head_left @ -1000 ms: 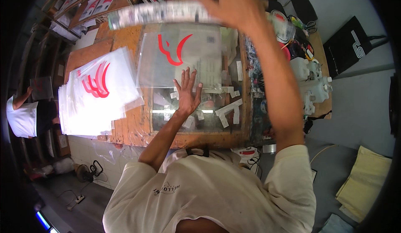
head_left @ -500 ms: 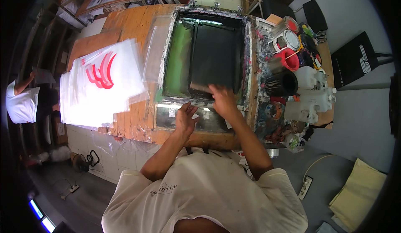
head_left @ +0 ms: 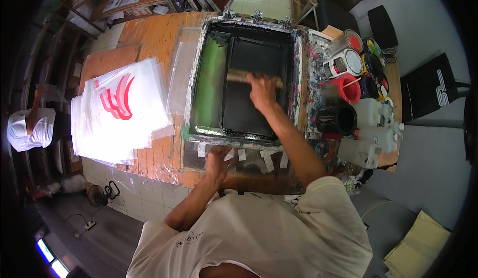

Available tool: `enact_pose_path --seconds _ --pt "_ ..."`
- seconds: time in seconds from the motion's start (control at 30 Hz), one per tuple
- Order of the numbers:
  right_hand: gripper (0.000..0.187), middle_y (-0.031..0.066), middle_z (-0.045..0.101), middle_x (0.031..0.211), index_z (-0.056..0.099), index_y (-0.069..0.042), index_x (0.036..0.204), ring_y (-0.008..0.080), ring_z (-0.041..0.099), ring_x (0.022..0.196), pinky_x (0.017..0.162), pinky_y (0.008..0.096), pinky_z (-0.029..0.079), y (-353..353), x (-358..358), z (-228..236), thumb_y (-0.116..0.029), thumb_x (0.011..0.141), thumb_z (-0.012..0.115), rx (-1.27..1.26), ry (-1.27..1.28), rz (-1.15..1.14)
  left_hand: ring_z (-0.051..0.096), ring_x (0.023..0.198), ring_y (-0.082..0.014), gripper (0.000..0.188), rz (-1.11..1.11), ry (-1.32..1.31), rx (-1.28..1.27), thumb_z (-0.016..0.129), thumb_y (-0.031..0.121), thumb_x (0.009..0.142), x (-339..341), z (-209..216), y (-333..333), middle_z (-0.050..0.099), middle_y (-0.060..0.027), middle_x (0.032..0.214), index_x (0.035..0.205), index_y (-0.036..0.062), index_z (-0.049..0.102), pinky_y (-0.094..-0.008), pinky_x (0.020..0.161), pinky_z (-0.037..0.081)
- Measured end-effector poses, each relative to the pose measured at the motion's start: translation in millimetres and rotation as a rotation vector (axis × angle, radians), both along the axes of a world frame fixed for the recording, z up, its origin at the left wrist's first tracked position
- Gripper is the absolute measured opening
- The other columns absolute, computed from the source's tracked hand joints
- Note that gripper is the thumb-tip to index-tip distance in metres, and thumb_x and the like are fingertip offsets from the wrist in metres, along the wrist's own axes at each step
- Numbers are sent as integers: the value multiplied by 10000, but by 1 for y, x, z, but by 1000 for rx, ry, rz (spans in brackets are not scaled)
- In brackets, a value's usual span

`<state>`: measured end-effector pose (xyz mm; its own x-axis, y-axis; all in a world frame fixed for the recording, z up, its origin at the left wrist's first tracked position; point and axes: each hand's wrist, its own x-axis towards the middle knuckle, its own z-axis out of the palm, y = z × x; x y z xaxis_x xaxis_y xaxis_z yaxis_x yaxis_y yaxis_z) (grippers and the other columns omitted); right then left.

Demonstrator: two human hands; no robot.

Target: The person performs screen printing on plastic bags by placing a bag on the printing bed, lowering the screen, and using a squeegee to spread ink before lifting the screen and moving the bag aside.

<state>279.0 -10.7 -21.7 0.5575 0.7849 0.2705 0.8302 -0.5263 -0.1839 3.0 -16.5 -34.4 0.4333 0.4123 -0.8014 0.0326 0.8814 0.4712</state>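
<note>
A screen printing frame [head_left: 189, 105] with a dark, ink-covered mesh and a green strip at its left lies in front of me on the wooden table. My right hand [head_left: 263, 90] is closed on the wooden handle of a squeegee [head_left: 238, 75], which lies across the mesh around its middle. My left hand [head_left: 217, 161] is at the frame's near edge, fingers curled against it and partly hidden; that edge looks slightly raised. Below it, several pieces of white tape [head_left: 242, 154] show on a clear sheet.
A stack of translucent sheets with red prints [head_left: 119, 123] lies left on the table [head_left: 159, 24]. Ink cans [head_left: 343, 65], a red tub [head_left: 344, 89], a black tub [head_left: 336, 119] and plastic jugs [head_left: 371, 112] crowd the right side. Another person [head_left: 32, 128] stands far left.
My right hand has pushed the squeegee away from me, from the near end of the mesh to around its middle. The frame's near edge appears higher, with my left hand still at it.
</note>
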Motion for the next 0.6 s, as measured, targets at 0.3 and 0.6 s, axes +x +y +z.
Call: enact_pose_path --seconds 0.3,0.6 --pt "360 136 709 990 646 -144 1171 357 653 1014 926 527 467 60 117 20 -59 826 589 -146 238 1 563 1101 -257 124 59 -7 -27 537 169 852 3 17 2 557 -71 1012 955 120 490 -521 843 433" --pt "383 133 633 1054 586 -117 1141 337 607 970 814 513 451 -93 -90 103 -52 766 624 -172 300 183 604 1023 -259 223 -24 -122 48 608 251 903 4 56 15 589 -70 1039 1058 110 533 -470 909 451"
